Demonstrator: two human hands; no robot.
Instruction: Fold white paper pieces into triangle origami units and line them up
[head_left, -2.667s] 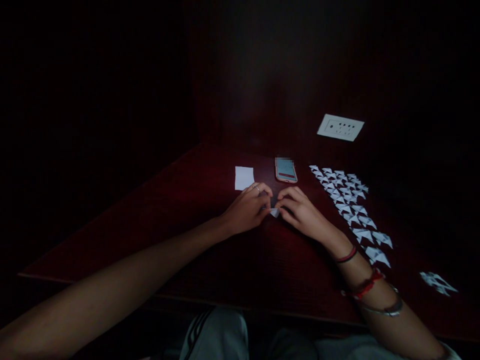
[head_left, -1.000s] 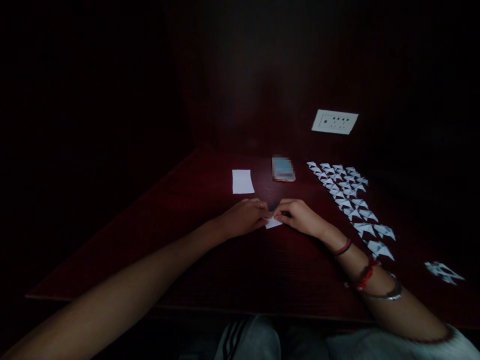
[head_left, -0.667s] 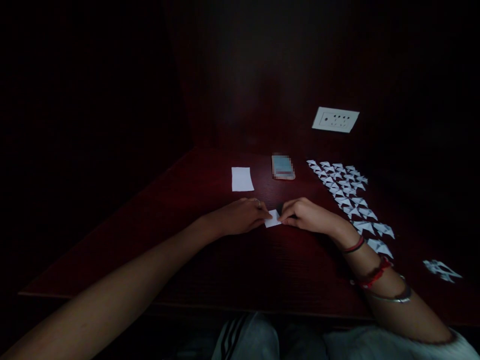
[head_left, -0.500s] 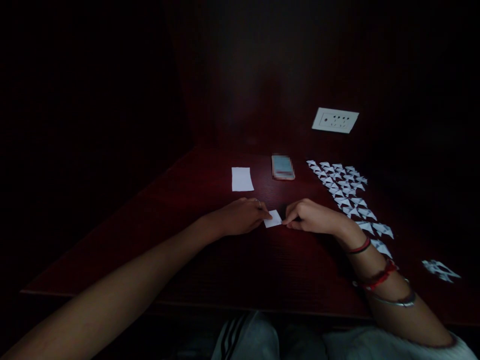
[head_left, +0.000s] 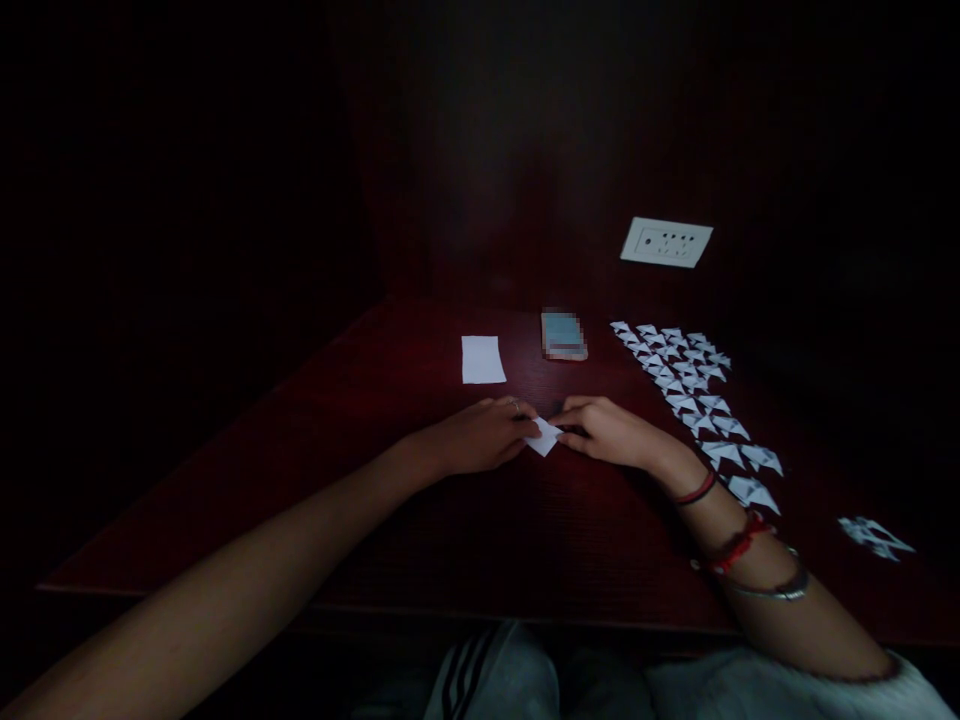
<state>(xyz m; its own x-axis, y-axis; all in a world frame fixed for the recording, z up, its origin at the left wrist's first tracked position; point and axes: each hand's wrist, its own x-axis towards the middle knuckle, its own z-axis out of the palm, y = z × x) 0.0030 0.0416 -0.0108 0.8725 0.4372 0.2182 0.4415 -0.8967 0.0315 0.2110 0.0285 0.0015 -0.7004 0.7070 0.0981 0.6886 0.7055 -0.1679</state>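
A small white piece of paper (head_left: 543, 438) lies on the dark red table (head_left: 375, 400) between my two hands. My left hand (head_left: 491, 432), with a ring on one finger, pinches its left side. On the other side, the thumb and fingertips of my right hand (head_left: 600, 430) close on its right corner. The paper's outline is roughly a diamond, partly covered by my fingers. Beyond my left hand rests a flat white sheet (head_left: 483, 360).
A phone-like object (head_left: 563, 335), blurred by pixelation, lies at the back. Rows of folded white paper pieces (head_left: 682, 380) run along the right, and a small cluster of folded paper (head_left: 876, 537) sits farther right. A socket plate (head_left: 667, 243) is on the wall.
My right hand has shifted slightly left and its thumb and fingers now hold the paper's right corner. The paper has turned a little. My left hand stays almost in place.
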